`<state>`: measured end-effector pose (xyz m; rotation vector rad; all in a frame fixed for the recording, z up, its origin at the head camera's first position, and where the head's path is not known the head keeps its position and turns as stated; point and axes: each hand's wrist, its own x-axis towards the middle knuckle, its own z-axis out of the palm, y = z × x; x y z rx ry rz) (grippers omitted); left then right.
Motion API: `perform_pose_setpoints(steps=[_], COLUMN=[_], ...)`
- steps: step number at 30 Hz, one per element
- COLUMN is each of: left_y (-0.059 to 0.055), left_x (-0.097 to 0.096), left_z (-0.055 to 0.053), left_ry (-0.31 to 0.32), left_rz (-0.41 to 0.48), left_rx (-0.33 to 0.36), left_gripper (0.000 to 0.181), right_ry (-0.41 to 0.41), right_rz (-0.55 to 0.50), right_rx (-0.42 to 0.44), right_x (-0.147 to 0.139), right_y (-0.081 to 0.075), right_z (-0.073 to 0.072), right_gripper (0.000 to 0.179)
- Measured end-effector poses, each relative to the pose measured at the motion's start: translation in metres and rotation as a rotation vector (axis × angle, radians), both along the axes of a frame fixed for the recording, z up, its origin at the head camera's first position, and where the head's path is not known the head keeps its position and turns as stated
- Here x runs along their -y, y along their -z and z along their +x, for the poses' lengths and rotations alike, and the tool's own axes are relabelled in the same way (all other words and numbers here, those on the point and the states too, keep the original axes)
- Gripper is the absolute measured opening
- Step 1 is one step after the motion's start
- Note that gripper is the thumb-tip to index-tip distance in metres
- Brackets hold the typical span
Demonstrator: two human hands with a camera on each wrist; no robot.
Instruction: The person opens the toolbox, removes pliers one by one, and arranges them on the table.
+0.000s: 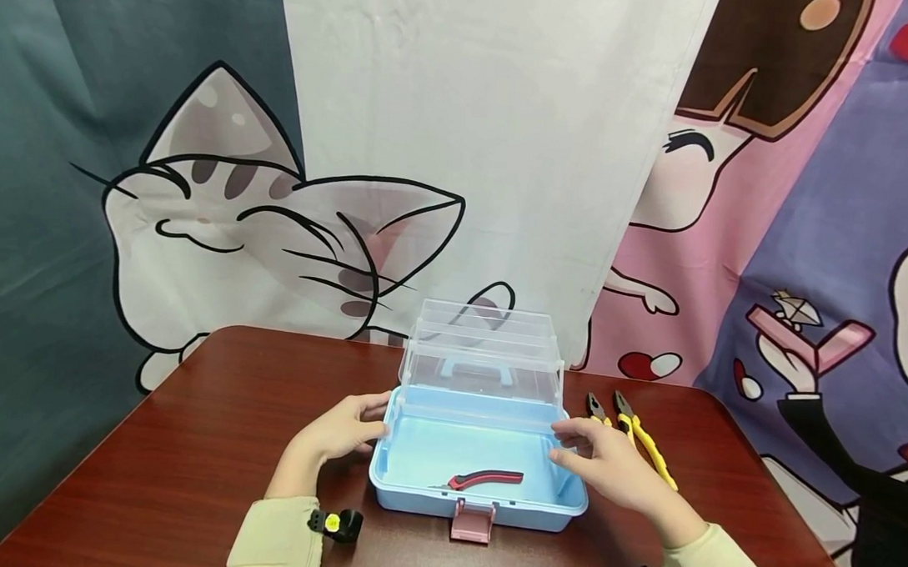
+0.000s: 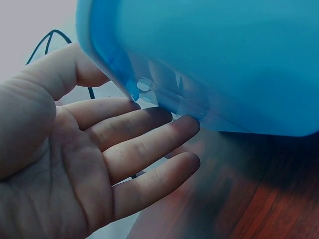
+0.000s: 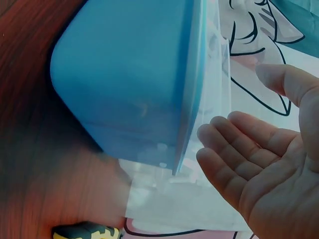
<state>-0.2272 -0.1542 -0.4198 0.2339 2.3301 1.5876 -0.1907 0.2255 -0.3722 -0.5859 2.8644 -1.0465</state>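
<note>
A light blue toolbox (image 1: 459, 445) stands on the table, its clear lid (image 1: 490, 339) raised at the back. Inside, near the front wall, lies a small hand tool with a curved red and black handle (image 1: 486, 479); its metal head is hard to make out. My left hand (image 1: 336, 429) is at the box's left side, fingers extended along the outer wall (image 2: 209, 59) and thumb near the rim. Over the right rim hovers my right hand (image 1: 609, 464), fingers relaxed and holding nothing. In the right wrist view its fingertips look apart from the box wall (image 3: 129, 79).
Two pairs of yellow-handled pliers lie right of the box: one (image 1: 647, 445) in plain sight, the other (image 1: 598, 409) partly behind my right hand. A pink latch (image 1: 472, 522) hangs from the box front. A cartoon-printed cloth (image 1: 504, 152) hangs behind the brown table (image 1: 216, 442).
</note>
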Motion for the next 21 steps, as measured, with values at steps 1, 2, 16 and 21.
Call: perform_pose_setpoints(steps=[1, 2, 16, 21], left_y=[0.000, 0.000, 0.000, 0.000], left_x=[0.000, 0.000, 0.000, 0.000], left_z=[0.000, 0.000, 0.000, 0.001], left_ry=[0.000, 0.000, -0.005, 0.001], left_rz=[0.001, 0.001, -0.008, 0.004], left_rx=[-0.001, -0.002, -0.004, -0.005], left_gripper=[0.062, 0.063, 0.063, 0.063], right_ry=[-0.015, -0.032, -0.141, -0.174], right_rz=[-0.001, -0.003, 0.013, -0.004], right_rx=[-0.006, -0.011, 0.012, 0.011], right_x=[0.001, 0.002, 0.015, 0.021], right_y=[0.001, 0.002, 0.013, 0.019], right_z=[0.000, 0.001, 0.000, 0.000], right_gripper=[0.048, 0.047, 0.046, 0.046])
